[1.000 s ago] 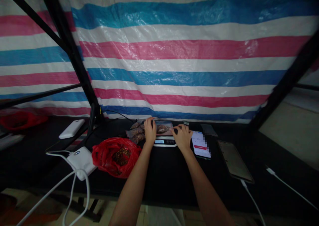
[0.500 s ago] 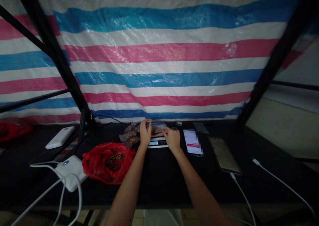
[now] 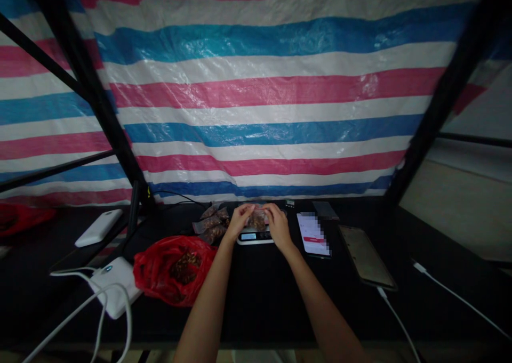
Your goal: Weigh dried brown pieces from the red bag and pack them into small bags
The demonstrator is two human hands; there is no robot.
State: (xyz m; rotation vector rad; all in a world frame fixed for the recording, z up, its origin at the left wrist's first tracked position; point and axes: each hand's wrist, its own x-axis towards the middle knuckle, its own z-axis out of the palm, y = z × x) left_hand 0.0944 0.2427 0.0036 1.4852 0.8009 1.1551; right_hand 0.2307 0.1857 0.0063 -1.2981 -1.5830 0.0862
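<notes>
- Left hand (image 3: 239,222) and right hand (image 3: 277,225) each pinch one end of a small clear plastic bag of brown pieces (image 3: 257,218) above the small digital scale (image 3: 255,236).
- Step in hand, seemingly: sealing that bag; next calls for pressing along its top edge.

Hands closer together now than a second ago: left hand (image 3: 239,220) shifted inward from the left end of the small clear bag (image 3: 257,219) on the scale (image 3: 255,236), right hand (image 3: 277,225) drawn in too, fingertips of both nearly meeting over the bag's top edge, bag bunched narrower between them.

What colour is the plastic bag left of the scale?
Red plastic bag, clearest in the head view.
</notes>
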